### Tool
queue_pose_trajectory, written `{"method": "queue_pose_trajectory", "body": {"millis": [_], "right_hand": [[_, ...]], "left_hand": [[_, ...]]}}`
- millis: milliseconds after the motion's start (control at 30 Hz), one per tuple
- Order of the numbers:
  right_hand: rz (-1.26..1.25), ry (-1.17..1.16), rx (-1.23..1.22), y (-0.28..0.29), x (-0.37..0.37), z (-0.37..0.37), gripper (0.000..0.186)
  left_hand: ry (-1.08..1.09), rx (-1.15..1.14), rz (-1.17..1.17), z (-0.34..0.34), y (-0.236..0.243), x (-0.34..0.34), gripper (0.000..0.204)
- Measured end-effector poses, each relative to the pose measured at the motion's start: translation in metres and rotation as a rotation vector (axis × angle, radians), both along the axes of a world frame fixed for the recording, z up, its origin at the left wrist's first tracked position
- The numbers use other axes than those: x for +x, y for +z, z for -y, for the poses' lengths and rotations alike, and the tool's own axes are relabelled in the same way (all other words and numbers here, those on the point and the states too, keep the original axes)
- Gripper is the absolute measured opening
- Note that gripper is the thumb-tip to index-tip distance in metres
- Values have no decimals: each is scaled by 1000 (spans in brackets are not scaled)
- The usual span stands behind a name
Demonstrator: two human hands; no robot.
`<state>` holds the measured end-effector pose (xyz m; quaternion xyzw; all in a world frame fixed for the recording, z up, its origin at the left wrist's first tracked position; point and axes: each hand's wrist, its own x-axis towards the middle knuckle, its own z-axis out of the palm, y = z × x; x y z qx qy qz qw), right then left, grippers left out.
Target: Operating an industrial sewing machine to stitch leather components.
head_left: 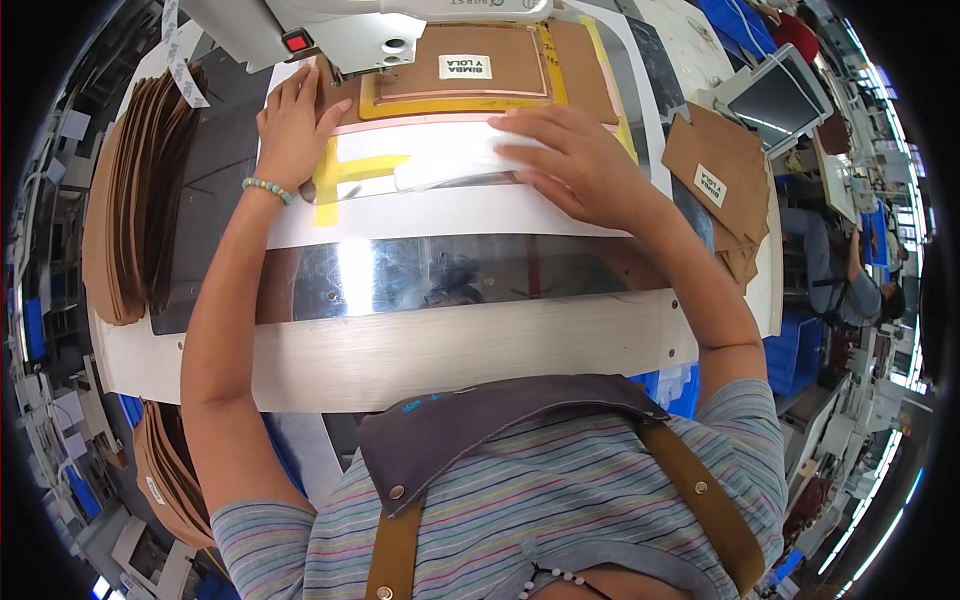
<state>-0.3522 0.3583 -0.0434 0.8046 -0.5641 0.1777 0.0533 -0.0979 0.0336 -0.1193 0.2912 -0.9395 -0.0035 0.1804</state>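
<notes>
A brown leather-like panel (405,70) with a white label lies under the sewing machine head (330,35), framed by a yellow-edged template (450,107). My left hand (291,125) is open, fingers spread and pressed flat at the panel's left end, beside the machine's needle area. My right hand (578,165) hovers over or rests on the template's near right part, fingers stretched and slightly bent. Beneath its fingertips is a shiny whitish strip (450,165); whether they touch it I cannot tell. Yellow tape (327,185) marks the white sheet (450,215) near my left hand.
Tall stacks of brown pieces (130,200) stand at the left. More labelled brown pieces (720,170) lie at the right, near a tilted screen (775,100). A shiny metal plate (420,275) and pale table edge (450,345) lie before me. A person (850,270) sits farther right.
</notes>
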Motion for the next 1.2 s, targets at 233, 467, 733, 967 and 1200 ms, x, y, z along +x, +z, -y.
{"method": "queue_pose_trajectory", "body": {"millis": [233, 467, 733, 967, 1200], "right_hand": [[267, -267, -24, -25, 19, 32, 33], [480, -256, -27, -35, 17, 31, 29], [744, -302, 51, -32, 18, 34, 17], [494, -203, -59, -25, 17, 32, 13], [526, -187, -89, -10, 16, 23, 21]], "left_hand": [[140, 63, -118, -12, -5, -49, 60], [18, -143, -221, -15, 5, -43, 24], [166, 60, -121, -33, 32, -38, 40], [81, -158, -190, -13, 14, -49, 39], [281, -12, -187, -5, 7, -72, 43]]}}
